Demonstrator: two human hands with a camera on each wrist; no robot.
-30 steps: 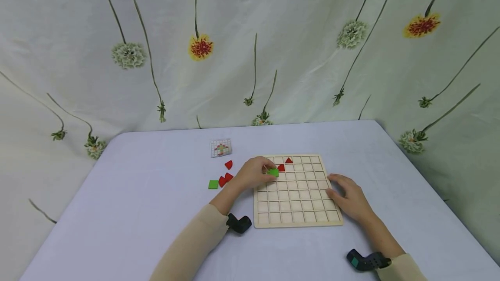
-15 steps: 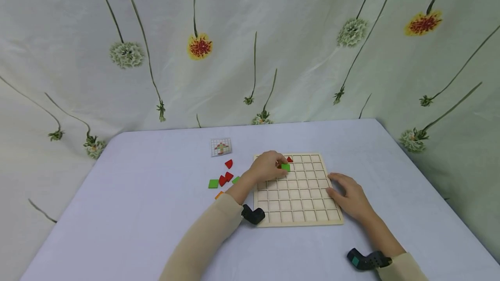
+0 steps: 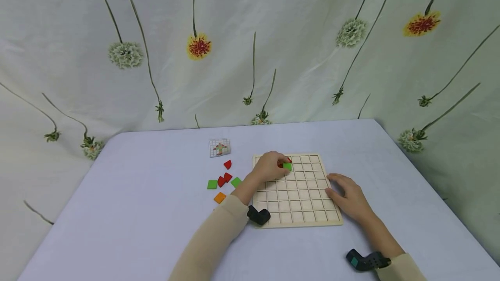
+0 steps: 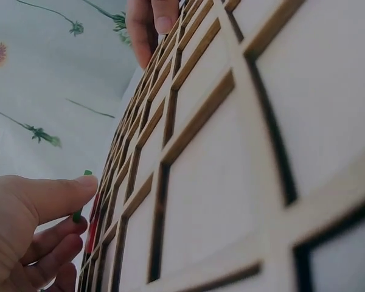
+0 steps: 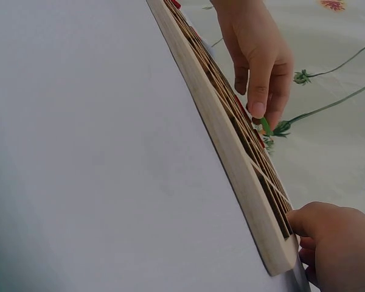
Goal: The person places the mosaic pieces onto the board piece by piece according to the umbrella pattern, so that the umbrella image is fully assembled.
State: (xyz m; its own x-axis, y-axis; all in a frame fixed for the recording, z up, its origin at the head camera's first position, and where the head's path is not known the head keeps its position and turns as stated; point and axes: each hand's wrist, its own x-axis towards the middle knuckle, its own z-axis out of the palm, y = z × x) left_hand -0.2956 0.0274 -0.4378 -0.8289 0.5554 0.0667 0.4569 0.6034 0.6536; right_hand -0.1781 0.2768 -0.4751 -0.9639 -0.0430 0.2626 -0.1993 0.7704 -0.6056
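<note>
My left hand [image 3: 268, 166] pinches a green square tile [image 3: 287, 167] between thumb and fingertips, over the far rows of a wooden grid board [image 3: 301, 205]. In the left wrist view the tile [image 4: 78, 215] is tilted on edge near the board's surface; whether it touches the board I cannot tell. Red pieces [image 3: 289, 159] lie in cells beside those fingers, partly covered by them. At the board's right edge rests my right hand [image 3: 350, 197], thumb and fingers spread along the rim. The right wrist view has its thumb [image 5: 316, 218] touching the board's edge.
Left of the board lie several red pieces [image 3: 228, 177], green squares [image 3: 212, 184] and an orange square [image 3: 219, 197]. Behind them is a small pattern card [image 3: 220, 147] with a printed grid. A flowered cloth [image 3: 304, 77] hangs behind the white table.
My left hand has carried the green tile right and farther back over the board, then barely moved in the last half second. The right hand has stayed at the board's edge.
</note>
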